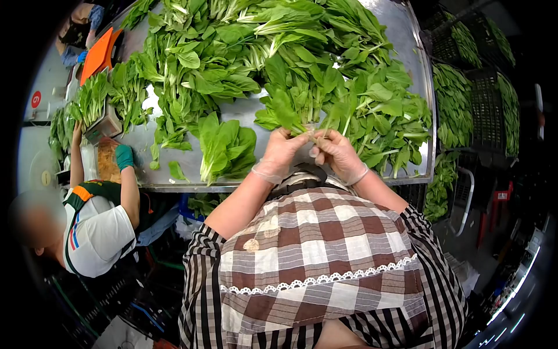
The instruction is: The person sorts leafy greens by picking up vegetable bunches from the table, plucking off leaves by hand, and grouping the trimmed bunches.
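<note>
My left hand, in a clear thin glove, is closed on the stem end of a leafy green bunch at the table's front edge. Close beside it, my right hand, gloved the same way, pinches thin stems at the base of the greens. The fingertips of both hands nearly meet. Left of my hands, a separate bunch of greens lies on the metal table. A large heap of leafy greens spreads behind, and more greens lie to the right of my hands.
At the left, a co-worker with a green glove reaches toward a scale holding greens. An orange panel stands behind it. Black crates packed with greens are stacked beyond the table's right edge, near a metal handle.
</note>
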`<state>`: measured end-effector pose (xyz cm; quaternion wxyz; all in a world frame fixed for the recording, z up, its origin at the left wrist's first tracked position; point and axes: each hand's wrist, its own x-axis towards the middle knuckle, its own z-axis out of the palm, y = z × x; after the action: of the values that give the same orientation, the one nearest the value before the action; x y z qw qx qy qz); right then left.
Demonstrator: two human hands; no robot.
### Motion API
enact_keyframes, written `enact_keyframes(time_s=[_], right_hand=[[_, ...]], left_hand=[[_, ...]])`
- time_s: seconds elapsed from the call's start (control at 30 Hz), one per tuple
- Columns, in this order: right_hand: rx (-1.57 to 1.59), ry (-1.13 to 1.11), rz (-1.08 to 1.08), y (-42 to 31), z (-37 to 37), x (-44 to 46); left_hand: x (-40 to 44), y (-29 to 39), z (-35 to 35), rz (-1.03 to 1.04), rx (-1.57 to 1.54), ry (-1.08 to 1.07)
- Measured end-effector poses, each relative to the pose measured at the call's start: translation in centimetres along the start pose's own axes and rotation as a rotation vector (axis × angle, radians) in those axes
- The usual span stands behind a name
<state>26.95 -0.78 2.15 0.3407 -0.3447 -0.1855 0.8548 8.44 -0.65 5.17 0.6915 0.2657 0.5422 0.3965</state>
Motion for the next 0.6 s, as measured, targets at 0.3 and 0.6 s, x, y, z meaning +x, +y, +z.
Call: enact_keyframes(time_s=[0.3, 0.6], right_hand=[[0.022, 0.309, -0.109, -0.9, -2.4, -0.9], [-1.584, 0.309, -0.367, 0.6, 0.8, 5.4]], left_hand=[[-0.1, -0.5, -4.6, 0.054, -0.221, 0.438], [-1.3, -2.1, -5.9, 0.039, -0.220, 0.457]])
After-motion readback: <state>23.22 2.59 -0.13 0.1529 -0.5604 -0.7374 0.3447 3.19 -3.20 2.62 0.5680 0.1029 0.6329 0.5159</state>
